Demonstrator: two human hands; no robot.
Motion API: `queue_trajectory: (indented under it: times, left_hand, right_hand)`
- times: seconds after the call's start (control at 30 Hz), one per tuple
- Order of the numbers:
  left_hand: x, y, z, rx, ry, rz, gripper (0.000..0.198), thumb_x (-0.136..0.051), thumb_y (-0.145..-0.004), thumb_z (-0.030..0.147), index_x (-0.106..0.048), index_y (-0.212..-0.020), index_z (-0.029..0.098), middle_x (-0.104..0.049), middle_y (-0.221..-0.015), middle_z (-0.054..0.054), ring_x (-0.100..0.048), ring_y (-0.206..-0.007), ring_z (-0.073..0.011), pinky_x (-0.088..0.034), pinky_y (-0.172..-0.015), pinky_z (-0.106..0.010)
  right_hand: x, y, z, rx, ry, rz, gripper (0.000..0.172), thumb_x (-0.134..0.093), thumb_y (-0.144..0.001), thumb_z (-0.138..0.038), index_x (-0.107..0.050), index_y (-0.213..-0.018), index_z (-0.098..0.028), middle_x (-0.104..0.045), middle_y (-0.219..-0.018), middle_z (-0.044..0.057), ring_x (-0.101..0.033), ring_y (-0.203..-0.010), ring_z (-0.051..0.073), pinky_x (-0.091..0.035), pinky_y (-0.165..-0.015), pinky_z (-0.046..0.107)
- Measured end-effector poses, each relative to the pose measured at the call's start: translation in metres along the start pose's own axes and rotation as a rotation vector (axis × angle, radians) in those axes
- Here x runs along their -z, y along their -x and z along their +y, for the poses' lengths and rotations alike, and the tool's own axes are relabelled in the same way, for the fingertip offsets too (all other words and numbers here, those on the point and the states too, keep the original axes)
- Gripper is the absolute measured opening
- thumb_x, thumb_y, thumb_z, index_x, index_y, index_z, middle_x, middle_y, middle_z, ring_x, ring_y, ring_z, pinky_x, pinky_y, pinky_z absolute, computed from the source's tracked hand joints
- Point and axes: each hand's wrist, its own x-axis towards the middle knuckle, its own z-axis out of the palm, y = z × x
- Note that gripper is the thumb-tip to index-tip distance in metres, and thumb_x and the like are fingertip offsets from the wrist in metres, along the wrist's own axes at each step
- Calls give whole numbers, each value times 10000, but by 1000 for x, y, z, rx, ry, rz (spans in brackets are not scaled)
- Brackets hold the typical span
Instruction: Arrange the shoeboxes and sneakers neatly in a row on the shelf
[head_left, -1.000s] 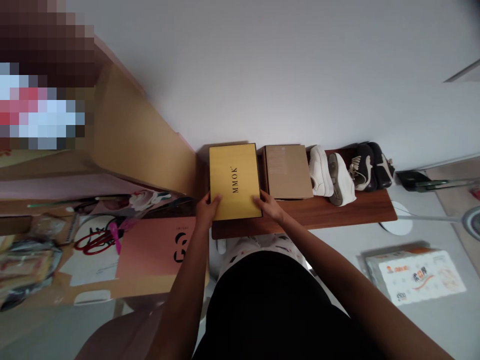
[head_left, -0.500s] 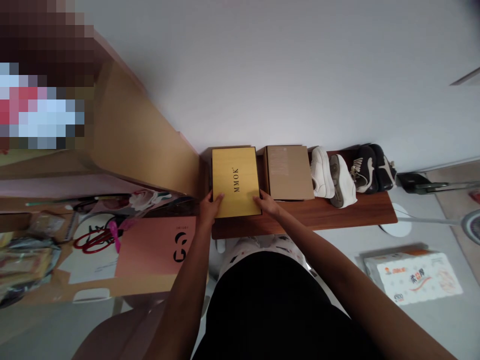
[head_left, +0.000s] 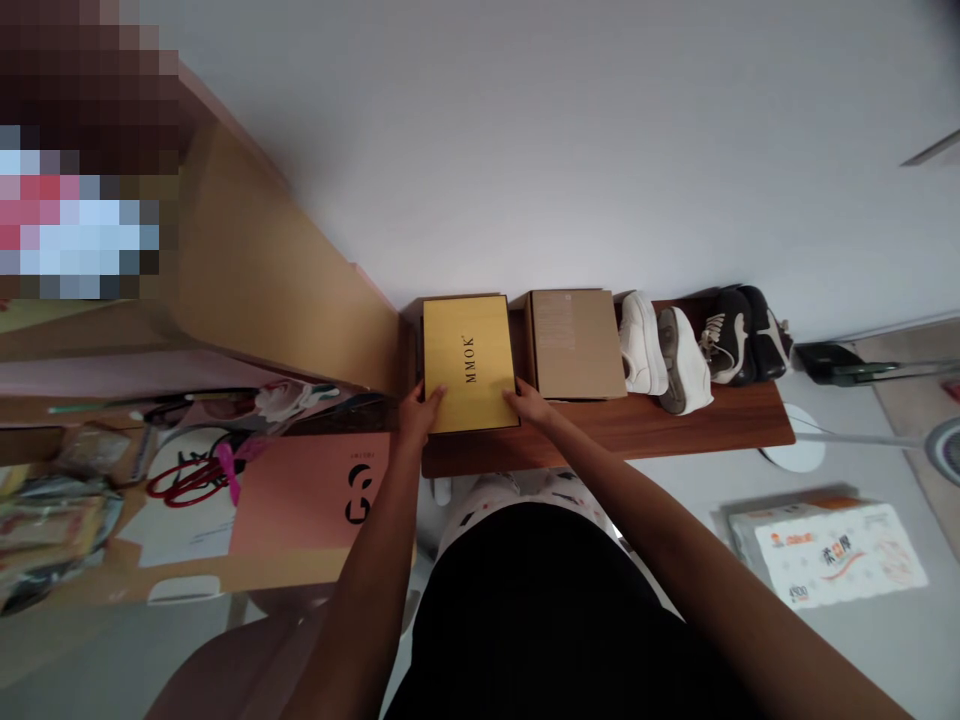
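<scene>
A yellow box (head_left: 469,365) with dark edges and the letters MMOK lies at the left end of a reddish-brown wooden shelf (head_left: 675,430). My left hand (head_left: 420,412) grips its lower left corner, thumb on the lid. At the lower right corner my right hand (head_left: 531,404) holds the same box, also with the thumb on top. The fingers under the box's sides are partly hidden. Right of it, with a narrow gap, sits a brown cardboard box (head_left: 576,345). White shoes (head_left: 643,345) and black shoes (head_left: 731,335) stand farther right.
A tan cabinet or panel (head_left: 300,270) rises at the left. Below it are a pink sheet or box (head_left: 300,495), red cord handles (head_left: 187,480) and plastic-wrapped items. On the floor at right lie a white package (head_left: 836,555) and a fan-like object (head_left: 943,452).
The yellow box has shifted very slightly left, with both hands still on it. The gap to the cardboard box looks a little wider.
</scene>
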Motion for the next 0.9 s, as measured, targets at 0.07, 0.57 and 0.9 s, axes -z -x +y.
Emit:
queue_trajectory:
  times: [0.07,0.57,0.9]
  left_hand:
    - [-1,-1,-3,1,4,-13,559,-800,-766,354,-681,-1281,172,-760,-1127,-101,-721,-1018,-242,-579,-859,-328]
    - [-12,9,9,-230,-238,219,635,-700,-845,395,-523,-1410,166,-536,-1479,-163,-487,-1394,-263,-377,-1160,-374]
    - [-189,41,40,-192,-68,-219,627,-645,-903,356,-470,-1464,138,-437,-1554,-195,-418,-1445,-288,-346,-1181,-407]
  right_hand:
    - [0,-1,2,6,13,4,435,-586,-845,-242,-612,-1275,-181,-742,-1130,79,-682,-1040,232,-509,-1009,425]
    - [43,55,14,190,-97,182,538,-628,-850,-549,-634,-1256,-196,-653,-1332,142,-592,-1278,285,-419,-1139,477]
    - [189,41,21,150,77,524,542,-541,-873,-489,-608,-1277,-134,-686,-1239,171,-637,-1171,295,-486,-1044,461]
